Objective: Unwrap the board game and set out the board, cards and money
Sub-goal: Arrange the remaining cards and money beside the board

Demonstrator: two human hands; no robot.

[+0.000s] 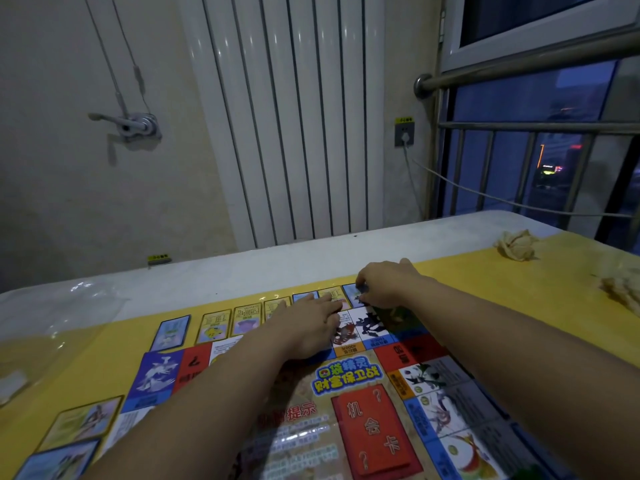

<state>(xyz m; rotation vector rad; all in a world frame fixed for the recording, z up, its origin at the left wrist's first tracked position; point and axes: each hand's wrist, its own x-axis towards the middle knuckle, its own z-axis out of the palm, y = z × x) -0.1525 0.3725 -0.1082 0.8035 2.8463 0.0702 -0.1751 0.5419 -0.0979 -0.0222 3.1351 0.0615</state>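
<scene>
The colourful game board lies flat on the yellow table cover. A red stack of chance cards rests on the board's middle. Several picture cards lie in a row along the board's far edge, and more lie beside its left edge. My left hand rests flat with straight fingers on the board's far edge, touching the cards there. My right hand pinches a blue card at the row's right end.
Clear plastic wrap lies at the table's far left. Crumpled paper and another wad sit at the right. A white radiator, a wall socket with cable and a window rail stand behind.
</scene>
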